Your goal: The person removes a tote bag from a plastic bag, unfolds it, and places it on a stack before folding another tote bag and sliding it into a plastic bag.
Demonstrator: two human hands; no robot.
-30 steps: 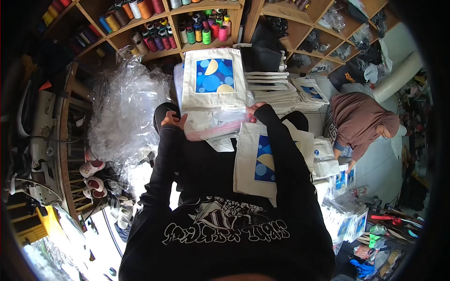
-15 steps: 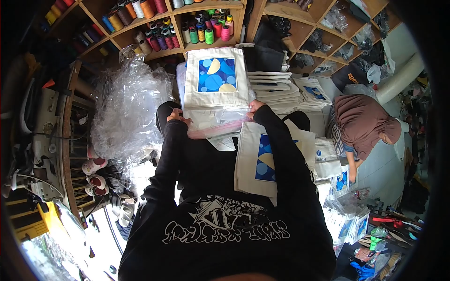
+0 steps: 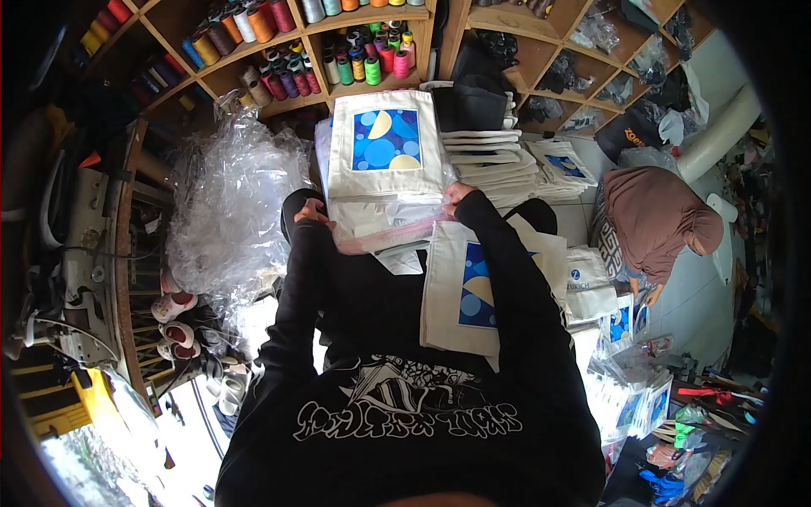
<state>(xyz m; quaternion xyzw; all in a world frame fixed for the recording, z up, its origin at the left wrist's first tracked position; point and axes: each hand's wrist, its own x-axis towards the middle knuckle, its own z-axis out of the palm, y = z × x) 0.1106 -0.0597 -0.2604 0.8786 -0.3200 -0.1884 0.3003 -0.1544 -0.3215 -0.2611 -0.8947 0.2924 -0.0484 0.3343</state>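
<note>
In front of me lies a cream canvas tote bag [image 3: 345,177] with a printed panel of blue and yellow circles. Clear plastic bag [image 3: 384,232] material with a pinkish lower edge surrounds its near end. My left hand [image 3: 312,212] is closed at the left side of this plastic, its fingertips partly hidden. At the right side, my right hand [image 3: 458,197] pinches the plastic near the tote's lower corner. A second canvas tote [image 3: 443,283] with a similar print rests on my lap, under my right forearm.
Crumpled clear plastic [image 3: 236,186] is heaped at left. Stacked totes [image 3: 486,160] stand to the right of the work. Another person [image 3: 655,220] bends over more totes at far right. Wooden shelves [image 3: 372,91] with thread spools line the back.
The tote and plastic have shifted slightly left, and my left hand has moved a little up and left. At right, the other person's hands have moved, with a tote now raised between them.
</note>
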